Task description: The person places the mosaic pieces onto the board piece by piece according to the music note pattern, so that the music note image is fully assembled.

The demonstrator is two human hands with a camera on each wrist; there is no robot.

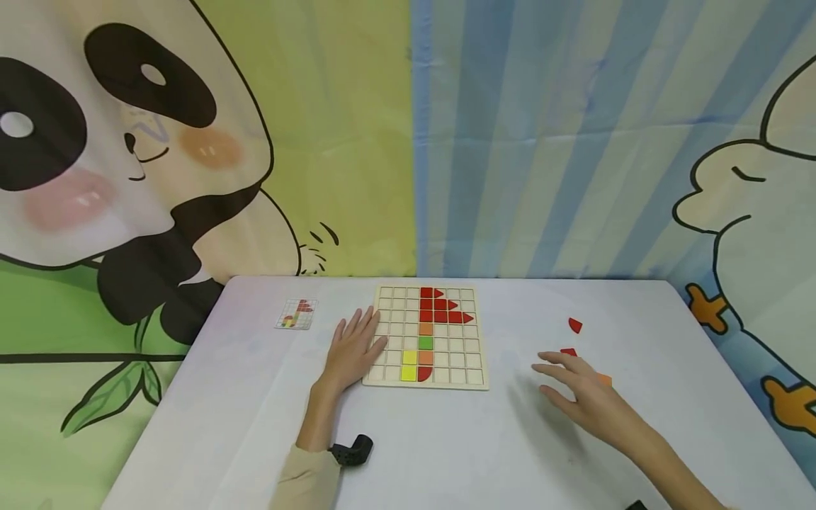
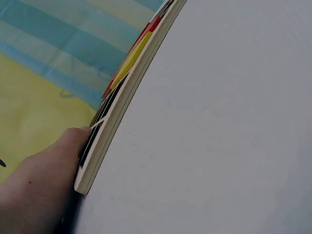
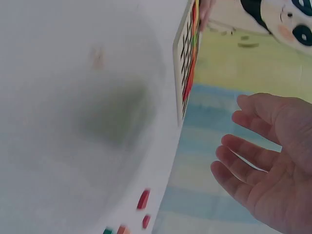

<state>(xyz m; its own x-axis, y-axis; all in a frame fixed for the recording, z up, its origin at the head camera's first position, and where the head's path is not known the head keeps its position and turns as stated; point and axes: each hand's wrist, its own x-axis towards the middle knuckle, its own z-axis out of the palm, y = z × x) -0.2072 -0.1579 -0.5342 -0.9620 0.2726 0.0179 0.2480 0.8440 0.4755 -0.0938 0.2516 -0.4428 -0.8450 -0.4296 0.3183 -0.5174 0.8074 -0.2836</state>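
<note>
A wooden grid board (image 1: 449,361) lies on the table, its cells partly filled with red, orange, green and yellow pieces. My left hand (image 1: 352,350) rests along the board's left edge with fingers extended. In the left wrist view the thumb (image 2: 73,141) touches the board's rim beside a yellow piece (image 2: 131,61). Right of the board, my right hand (image 1: 589,397) hovers over the table, fingers spread and holding nothing. Just beyond its fingers is a red piece (image 1: 569,351), partly hidden, and an orange piece (image 1: 605,380) shows behind the hand. Another red piece (image 1: 576,325) lies farther back.
A small pattern card (image 1: 296,314) with a coloured grid picture lies left of the board. In the right wrist view, a green piece (image 3: 107,230) sits near the loose red ones. The white table (image 1: 242,411) ends at a printed cartoon curtain (image 1: 510,142).
</note>
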